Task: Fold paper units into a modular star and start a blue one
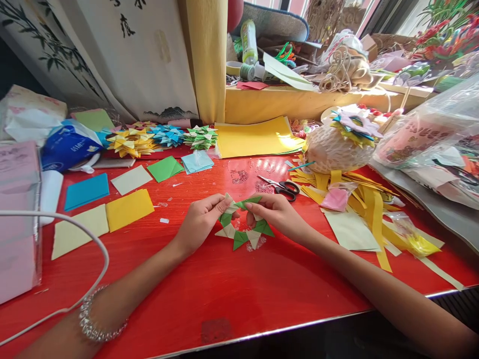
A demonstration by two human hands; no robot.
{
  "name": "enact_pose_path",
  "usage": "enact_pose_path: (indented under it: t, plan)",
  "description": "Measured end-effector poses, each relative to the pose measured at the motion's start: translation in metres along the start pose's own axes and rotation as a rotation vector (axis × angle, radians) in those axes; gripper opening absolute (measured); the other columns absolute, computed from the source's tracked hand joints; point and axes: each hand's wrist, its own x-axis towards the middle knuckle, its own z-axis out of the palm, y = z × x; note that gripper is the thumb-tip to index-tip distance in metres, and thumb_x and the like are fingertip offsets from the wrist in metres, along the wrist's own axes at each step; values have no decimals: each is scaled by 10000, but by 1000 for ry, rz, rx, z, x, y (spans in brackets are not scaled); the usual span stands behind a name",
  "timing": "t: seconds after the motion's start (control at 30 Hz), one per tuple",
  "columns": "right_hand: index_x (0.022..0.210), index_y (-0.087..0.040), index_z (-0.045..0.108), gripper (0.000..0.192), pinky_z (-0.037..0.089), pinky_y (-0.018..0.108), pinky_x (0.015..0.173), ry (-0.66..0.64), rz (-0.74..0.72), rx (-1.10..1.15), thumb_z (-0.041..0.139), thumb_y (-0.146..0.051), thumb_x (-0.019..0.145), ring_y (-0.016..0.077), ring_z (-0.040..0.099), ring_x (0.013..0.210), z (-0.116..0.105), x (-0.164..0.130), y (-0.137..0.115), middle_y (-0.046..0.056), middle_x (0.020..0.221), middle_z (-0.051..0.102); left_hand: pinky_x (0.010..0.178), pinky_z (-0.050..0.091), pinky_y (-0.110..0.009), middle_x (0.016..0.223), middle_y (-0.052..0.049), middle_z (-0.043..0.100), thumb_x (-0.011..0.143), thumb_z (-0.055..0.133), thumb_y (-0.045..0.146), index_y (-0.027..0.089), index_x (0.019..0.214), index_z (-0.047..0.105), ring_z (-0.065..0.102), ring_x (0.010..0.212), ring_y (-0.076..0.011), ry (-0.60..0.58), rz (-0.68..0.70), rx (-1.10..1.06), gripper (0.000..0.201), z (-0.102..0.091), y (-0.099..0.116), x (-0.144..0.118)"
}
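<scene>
We see the left hand (pixel 200 219) and right hand (pixel 277 212) with fingers grasping a green-and-white paper ring (pixel 243 230) low over the red counter (pixel 232 289); black-handled scissors (pixel 282 188) lie just beyond.

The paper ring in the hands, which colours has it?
Green and white paper ring, head view.

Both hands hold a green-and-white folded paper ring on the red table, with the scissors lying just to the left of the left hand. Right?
Not quite. In the head view the scissors lie beyond the right hand, not left of the left hand. Both hands do hold the green-and-white folded paper ring on the red table.
</scene>
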Motion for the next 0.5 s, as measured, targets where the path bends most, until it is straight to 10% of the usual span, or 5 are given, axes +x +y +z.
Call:
enact_pose_path:
  t: [0.5]
  plan:
    - [723, -124, 609, 272, 456, 236, 586, 1, -4, 123, 492, -346, 827, 103, 566, 584, 0, 0, 4, 35, 647, 628, 667, 447, -243, 771, -33, 634, 767, 559, 374, 154, 772, 619, 576, 736, -155, 73, -35, -155, 229, 0, -5, 5]
